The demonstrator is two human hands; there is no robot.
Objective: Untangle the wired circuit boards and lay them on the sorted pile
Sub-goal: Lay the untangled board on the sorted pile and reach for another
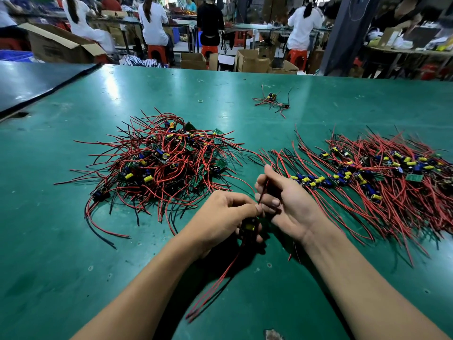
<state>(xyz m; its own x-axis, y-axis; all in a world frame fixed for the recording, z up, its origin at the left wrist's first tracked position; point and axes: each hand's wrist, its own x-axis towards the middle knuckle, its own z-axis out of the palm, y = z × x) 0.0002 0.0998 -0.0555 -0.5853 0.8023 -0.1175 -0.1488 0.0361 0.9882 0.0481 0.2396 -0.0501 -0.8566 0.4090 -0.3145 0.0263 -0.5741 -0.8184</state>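
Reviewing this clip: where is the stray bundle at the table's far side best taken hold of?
In the stray bundle, probably the board with the yellow part, gripped from above: it is a solid lump, while the thin wires splay flat on the table.

The table (73, 241) is teal green. At centre left, the tangled heap (159, 165) is red and black wire, dotted with green boards and yellow and blue parts. The combed pile (380, 182) at right shows the same colours, red foremost. The small board (248, 228) in the left hand (225, 214) bears a yellow part. Its wires (215, 282) are red and black, a red one pinched by the right hand (286, 202). Along the top, stools (157, 51) are orange-red, boxes (252, 61) brown, most coats (152, 20) white.
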